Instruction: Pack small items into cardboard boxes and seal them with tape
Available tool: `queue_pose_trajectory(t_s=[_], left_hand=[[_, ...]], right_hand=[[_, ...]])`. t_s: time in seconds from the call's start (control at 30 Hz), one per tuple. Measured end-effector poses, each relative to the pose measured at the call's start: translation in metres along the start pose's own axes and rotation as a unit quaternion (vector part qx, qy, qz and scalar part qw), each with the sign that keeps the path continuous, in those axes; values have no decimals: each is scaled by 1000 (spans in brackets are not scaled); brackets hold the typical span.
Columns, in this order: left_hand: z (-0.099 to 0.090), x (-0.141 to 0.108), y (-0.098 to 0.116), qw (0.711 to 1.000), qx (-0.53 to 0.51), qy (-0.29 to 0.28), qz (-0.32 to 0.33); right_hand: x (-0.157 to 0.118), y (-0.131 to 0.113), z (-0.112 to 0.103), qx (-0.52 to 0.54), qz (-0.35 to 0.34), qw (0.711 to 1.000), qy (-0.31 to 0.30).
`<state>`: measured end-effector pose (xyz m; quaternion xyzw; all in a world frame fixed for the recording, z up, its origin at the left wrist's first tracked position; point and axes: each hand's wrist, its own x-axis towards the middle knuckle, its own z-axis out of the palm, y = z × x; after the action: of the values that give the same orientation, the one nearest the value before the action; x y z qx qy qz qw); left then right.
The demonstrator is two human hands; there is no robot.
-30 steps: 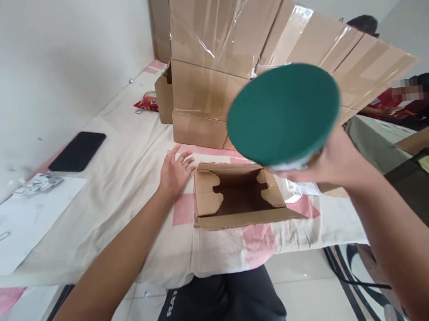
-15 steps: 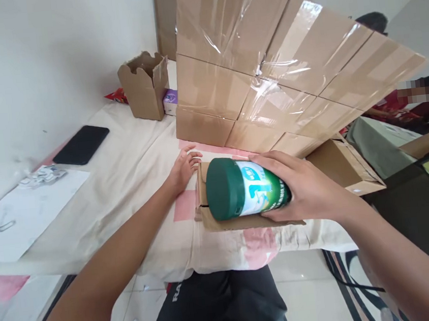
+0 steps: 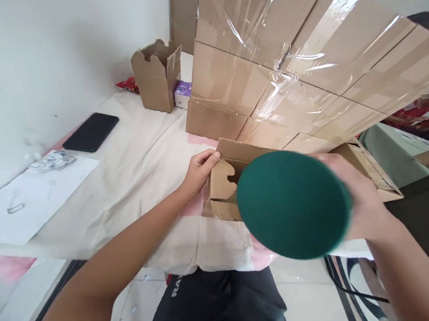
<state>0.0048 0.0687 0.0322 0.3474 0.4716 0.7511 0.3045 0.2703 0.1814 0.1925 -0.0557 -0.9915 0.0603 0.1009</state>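
Observation:
My right hand (image 3: pixel 359 191) is wrapped round a dark green canister (image 3: pixel 293 203), whose round lid faces me and hides its label and body. It is raised above a small open cardboard box (image 3: pixel 222 182) on the cloth-covered table. With thumb and fingers closed, my left hand (image 3: pixel 200 169) pinches the upper left edge of that box's raised flap. The right part of the box is hidden behind the canister.
Taped cardboard boxes (image 3: pixel 271 83) stand stacked at the back, with another open box (image 3: pixel 376 169) on the right. On the left lie a black phone-like slab (image 3: pixel 91 132) and white paper (image 3: pixel 30 200). A person (image 3: pixel 417 119) is at far right.
My right hand has lifted the canister toward me and to the right, turning its lid to face me. My left hand has moved onto the box and closed on its flap.

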Motion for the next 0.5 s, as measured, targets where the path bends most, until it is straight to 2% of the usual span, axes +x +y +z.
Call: queue_pose_trajectory(t_s=[0.07,0.1,0.23,0.33,0.5], left_hand=[[0,1,-3,1000,-2,-6,-1],[-1,2,-3,1000,0,-8,1],[-3,3,-2,1000,11,-6,9],[-4,4,-3,1000,19,0,15],[-4,3,-2,999,23,-5,22]], right_hand=[[10,-4,3,-8,-36,999,23],[16,-5,6,-21,-37,999,11],[35,1,22,-33,23,994,-106],[42,10,35,-6,31,989,-144],[43,14,57,3,6,978,-206]])
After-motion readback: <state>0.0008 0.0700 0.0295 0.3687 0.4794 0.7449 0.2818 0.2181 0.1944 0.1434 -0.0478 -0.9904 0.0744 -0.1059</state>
